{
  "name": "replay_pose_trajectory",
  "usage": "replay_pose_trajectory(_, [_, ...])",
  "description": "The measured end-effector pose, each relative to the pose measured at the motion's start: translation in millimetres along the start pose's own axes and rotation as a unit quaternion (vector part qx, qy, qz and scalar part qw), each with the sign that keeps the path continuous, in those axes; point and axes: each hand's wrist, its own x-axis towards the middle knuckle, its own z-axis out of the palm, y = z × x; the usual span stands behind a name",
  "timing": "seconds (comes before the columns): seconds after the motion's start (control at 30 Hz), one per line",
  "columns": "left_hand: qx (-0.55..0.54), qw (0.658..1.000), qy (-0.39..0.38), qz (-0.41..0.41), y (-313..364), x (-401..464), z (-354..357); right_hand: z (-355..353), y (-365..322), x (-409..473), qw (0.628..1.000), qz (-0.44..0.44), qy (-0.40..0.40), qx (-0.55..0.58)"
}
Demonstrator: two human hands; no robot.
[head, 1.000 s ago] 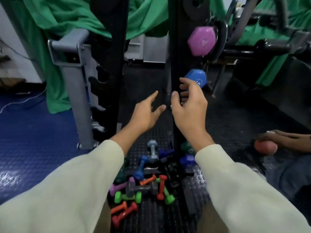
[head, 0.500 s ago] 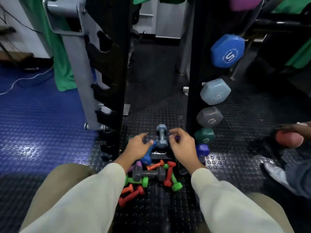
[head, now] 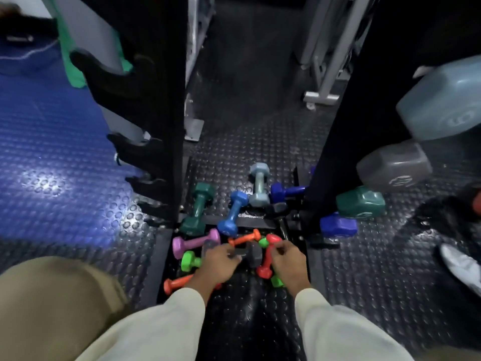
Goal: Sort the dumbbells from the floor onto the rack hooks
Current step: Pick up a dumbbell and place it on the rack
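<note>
Several small dumbbells lie on the black floor between the rack posts: teal point(head: 197, 207), blue point(head: 233, 212), light blue point(head: 259, 186), purple point(head: 285, 191), pink point(head: 195, 242), orange point(head: 244, 238), green point(head: 191, 260) and red point(head: 265, 269). My left hand point(head: 217, 261) curls over the handle of a dark grey dumbbell point(head: 252, 254). My right hand point(head: 286, 259) has bent fingers touching the red dumbbell's top, its grip unclear. Empty hooks point(head: 138, 152) line the left post. The right post point(head: 338, 126) carries light blue point(head: 442, 105), grey point(head: 393, 168), teal point(head: 360, 201) and purple point(head: 338, 225) dumbbells.
A blue studded mat point(head: 52, 152) covers the floor at left, with green cloth point(head: 73, 69) hanging behind the left post. A grey machine frame point(head: 320, 74) stands at the back. Another person's white shoe point(head: 460, 267) is at the right edge. My knee point(head: 52, 295) is at lower left.
My view and both hands have dropped from the rack's upper hooks down to the floor pile. The hands moved nearer me, from the light blue dumbbell to the grey and red ones.
</note>
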Motion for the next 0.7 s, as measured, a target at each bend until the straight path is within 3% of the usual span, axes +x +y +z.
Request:
replay_pose_trajectory(0.13, [-0.009,0.997,-0.056,0.051,20.2,12.9,40.0,7.5,39.9,-0.5,0.997,0.076,-0.011,0.007])
replay_pose_trajectory(0.27, [-0.007,0.995,-0.047,0.089,49.9,31.7,56.4,10.4,61.4,3.7,0.994,0.112,-0.007,0.012])
replay_pose_trajectory(0.43, [0.049,0.991,-0.010,0.120,64.4,66.3,65.8,22.6,83.8,8.0,0.989,0.148,-0.010,0.027])
replay_pose_trajectory(0.7, [0.146,0.969,-0.074,0.185,64.2,99.6,75.4,52.2,80.5,17.9,0.984,0.162,0.005,0.075])
